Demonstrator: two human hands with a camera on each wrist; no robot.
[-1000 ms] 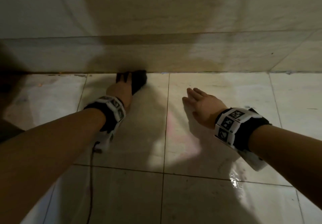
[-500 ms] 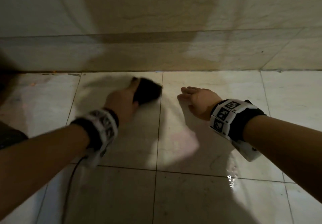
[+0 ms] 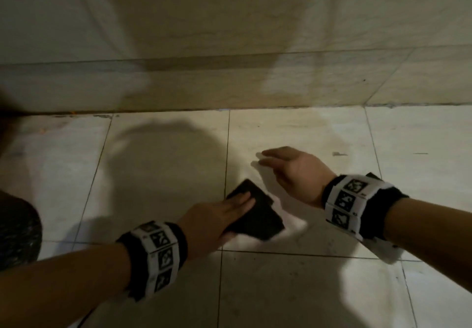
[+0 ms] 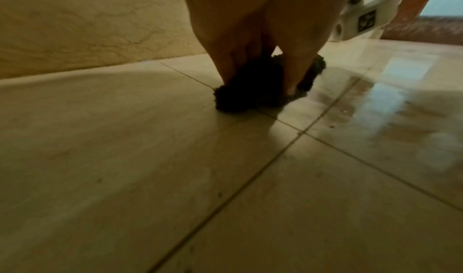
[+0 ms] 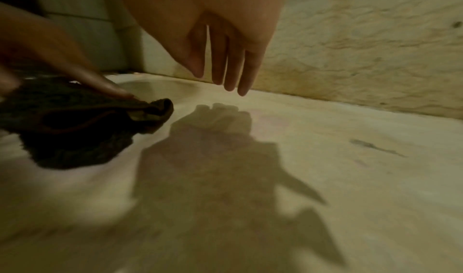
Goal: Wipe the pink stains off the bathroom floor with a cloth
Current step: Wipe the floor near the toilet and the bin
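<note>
A dark cloth [image 3: 258,216] lies on the pale tiled floor [image 3: 158,179], just right of a grout line. My left hand [image 3: 217,216] presses it down with straight fingers laid across its top; the left wrist view shows the fingers [image 4: 225,67] bearing on the cloth [image 4: 245,97]. My right hand [image 3: 293,172] hovers just beyond the cloth, fingers straight and holding nothing. In the right wrist view its fingers [image 5: 225,67] hang above the floor beside the cloth [image 5: 75,130]. A faint pink tinge [image 5: 273,118] shows on the tile by the hand's shadow.
The tiled wall [image 3: 229,90] meets the floor just beyond the hands. The floor to the right is wet and shiny [image 4: 400,83]. A dark, rounded shape [image 3: 18,230] sits at the left edge. A small dark mark [image 3: 338,153] lies right of the right hand.
My left hand has dragged the cloth from the foot of the wall back toward me and rightward across the grout line. The right hand stayed hovering, shifting slightly.
</note>
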